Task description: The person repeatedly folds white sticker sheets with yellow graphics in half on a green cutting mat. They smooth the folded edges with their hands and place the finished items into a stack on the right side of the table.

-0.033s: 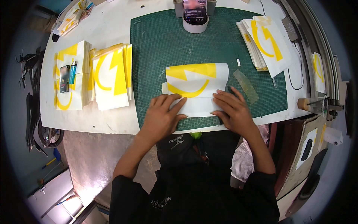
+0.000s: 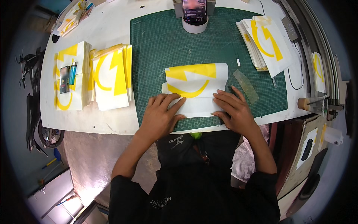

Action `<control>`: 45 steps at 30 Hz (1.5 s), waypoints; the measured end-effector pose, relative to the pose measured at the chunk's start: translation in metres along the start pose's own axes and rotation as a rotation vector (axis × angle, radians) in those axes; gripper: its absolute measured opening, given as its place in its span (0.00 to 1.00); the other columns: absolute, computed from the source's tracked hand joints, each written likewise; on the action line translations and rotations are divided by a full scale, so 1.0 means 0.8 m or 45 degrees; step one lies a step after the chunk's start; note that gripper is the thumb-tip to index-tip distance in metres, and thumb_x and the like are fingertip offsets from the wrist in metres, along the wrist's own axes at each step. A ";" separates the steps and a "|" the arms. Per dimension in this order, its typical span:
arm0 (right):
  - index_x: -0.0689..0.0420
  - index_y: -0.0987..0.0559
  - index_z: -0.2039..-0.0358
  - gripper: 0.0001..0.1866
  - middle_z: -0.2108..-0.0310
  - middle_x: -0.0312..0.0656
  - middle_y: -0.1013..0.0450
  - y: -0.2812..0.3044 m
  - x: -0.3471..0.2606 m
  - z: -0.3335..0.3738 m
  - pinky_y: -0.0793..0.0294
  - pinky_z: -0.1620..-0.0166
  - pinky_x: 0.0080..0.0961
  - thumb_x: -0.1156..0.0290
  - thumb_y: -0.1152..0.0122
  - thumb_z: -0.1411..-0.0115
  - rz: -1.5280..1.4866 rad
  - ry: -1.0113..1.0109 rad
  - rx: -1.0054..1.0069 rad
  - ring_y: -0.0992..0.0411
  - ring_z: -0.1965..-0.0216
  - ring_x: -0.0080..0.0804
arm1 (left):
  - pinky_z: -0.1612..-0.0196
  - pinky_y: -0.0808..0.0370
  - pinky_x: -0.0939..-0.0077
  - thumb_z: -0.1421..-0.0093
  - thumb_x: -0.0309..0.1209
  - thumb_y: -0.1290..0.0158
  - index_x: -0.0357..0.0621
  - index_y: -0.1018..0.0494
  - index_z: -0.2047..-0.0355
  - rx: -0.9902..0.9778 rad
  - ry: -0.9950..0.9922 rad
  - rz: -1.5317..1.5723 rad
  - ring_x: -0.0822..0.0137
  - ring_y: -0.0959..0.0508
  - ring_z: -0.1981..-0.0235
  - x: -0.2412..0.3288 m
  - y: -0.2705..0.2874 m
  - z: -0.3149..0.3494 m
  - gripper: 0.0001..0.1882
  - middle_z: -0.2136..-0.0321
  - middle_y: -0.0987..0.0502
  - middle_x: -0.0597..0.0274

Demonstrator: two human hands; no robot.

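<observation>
A white paper sheet with yellow shapes lies on the green cutting mat, its near part folded over in a plain white band. My left hand grips the sheet's left side, index finger on the band and thumb by the near edge. At the right side, my right hand holds the band with fingers stretched over it and the thumb at the near corner. The sheet's far edge curves up slightly. Past my right hand lies a translucent strip, with a small white piece beyond it.
Stacks of printed paper stand at the left, one bearing a lighter and a dark box. Another paper stack is at the right. A phone stands at the back; a cup sits at the right edge.
</observation>
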State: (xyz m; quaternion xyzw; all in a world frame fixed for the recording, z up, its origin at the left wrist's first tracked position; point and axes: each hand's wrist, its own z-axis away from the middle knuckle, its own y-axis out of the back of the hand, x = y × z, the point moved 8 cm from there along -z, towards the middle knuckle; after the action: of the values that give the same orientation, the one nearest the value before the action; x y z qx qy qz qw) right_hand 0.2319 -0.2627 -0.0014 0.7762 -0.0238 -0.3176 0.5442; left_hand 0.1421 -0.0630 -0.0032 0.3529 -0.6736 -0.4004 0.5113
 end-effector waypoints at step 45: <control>0.58 0.15 0.48 0.21 0.52 0.43 0.19 -0.003 0.001 -0.044 0.37 0.33 0.53 0.72 0.26 0.44 0.068 0.073 -0.005 0.27 0.38 0.43 | 0.25 0.44 0.40 0.39 0.33 0.34 0.45 0.19 0.46 0.202 -0.024 -0.099 0.56 0.23 0.38 0.000 -0.009 -0.026 0.20 0.45 0.18 0.58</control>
State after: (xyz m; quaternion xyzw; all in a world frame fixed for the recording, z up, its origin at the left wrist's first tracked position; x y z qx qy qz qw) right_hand 0.2505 -0.2328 0.0033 0.7829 -0.0282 -0.2806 0.5546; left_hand 0.1626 -0.0698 -0.0062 0.4144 -0.6936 -0.3687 0.4596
